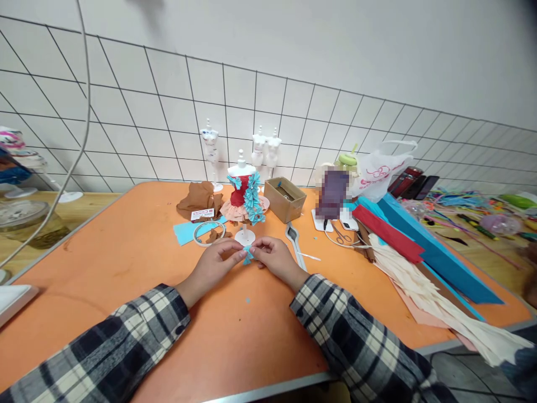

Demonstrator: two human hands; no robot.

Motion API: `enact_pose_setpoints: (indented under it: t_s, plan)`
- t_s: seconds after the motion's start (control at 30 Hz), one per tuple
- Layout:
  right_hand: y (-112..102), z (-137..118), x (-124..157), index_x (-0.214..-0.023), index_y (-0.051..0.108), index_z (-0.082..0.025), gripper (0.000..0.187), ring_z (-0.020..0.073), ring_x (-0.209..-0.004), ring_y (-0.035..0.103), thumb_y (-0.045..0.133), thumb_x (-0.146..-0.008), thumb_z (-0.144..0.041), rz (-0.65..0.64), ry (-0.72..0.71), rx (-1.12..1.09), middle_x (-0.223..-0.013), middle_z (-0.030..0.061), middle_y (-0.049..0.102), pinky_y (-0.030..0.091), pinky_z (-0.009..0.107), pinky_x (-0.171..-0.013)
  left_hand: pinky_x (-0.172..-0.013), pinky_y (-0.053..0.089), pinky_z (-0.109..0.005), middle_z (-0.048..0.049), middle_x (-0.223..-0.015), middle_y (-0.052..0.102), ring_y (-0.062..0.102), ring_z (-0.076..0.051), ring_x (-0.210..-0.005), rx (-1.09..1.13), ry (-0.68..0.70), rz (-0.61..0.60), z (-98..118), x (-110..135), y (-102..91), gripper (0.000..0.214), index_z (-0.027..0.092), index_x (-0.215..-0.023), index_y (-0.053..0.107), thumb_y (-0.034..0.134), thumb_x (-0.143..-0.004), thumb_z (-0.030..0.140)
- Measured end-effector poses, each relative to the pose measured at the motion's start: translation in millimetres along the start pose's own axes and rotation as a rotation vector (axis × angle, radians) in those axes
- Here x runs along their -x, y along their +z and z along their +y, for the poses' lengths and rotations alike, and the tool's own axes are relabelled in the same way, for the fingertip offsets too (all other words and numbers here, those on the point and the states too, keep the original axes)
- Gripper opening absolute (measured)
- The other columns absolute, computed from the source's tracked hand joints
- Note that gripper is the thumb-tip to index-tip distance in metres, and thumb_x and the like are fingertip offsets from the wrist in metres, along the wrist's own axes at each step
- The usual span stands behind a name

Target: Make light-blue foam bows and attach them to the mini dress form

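Observation:
Both my hands meet over the orange table, pinching a small folded blue paper piece between their fingertips. My left hand holds its left side and my right hand its right side. Just behind them stands a small white mannequin on a round base, dressed in red with a blue ruffle strip down its front.
Brown fabric, a blue sheet and a white ring lie behind left. A cardboard box, scissors and a white tool sit behind right. Red, blue and cream paper sheets spread at the right edge. Three bare mannequins stand by the wall.

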State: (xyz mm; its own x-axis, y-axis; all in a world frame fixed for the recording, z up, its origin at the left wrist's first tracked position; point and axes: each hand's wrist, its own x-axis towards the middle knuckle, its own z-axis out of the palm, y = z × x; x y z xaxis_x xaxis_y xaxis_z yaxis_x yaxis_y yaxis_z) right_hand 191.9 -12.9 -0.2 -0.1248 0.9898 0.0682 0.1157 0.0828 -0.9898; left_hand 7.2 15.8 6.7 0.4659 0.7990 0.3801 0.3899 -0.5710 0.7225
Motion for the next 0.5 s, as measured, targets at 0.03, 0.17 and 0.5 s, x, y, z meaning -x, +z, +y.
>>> enact_pose_setpoints:
  t_s: [0.03,0.17,0.5]
  plan:
    - [0.1,-0.9,0.5,-0.082,0.062,-0.017,0.023,0.0084,-0.051,0.049,0.062,-0.077,-0.040,0.015,-0.007,0.020,-0.065,-0.0025,0.056,0.041,0.020,-0.047,-0.082,0.049,-0.034,-0.0049,-0.092,0.071,0.064,-0.021,-0.088,0.009,-0.010,0.000,-0.1,0.2,0.4,0.029,0.020,-0.084,0.071,0.061,-0.083,0.047]
    - [2.3,-5.6,3.5,-0.087,0.061,-0.018,0.023,0.0084,-0.053,0.050,0.062,-0.077,-0.039,0.036,-0.035,0.020,-0.069,-0.0023,0.058,0.043,0.020,-0.048,-0.083,0.051,-0.034,-0.0053,-0.093,0.072,0.066,-0.021,-0.087,0.062,-0.040,0.025,-4.0,0.4,3.1,0.027,0.020,-0.084,0.072,0.064,-0.081,0.046]
    - [-2.0,-8.3,9.9,-0.089,0.066,-0.019,0.013,0.0122,-0.069,0.058,0.060,-0.086,-0.030,0.090,-0.347,0.417,-0.080,0.0019,0.067,0.045,0.025,-0.065,-0.089,0.048,-0.042,-0.0074,-0.098,0.072,0.063,-0.024,-0.095,-0.156,0.116,0.124,-11.3,-1.4,-6.5,0.022,0.021,-0.097,0.072,0.061,-0.083,0.035]
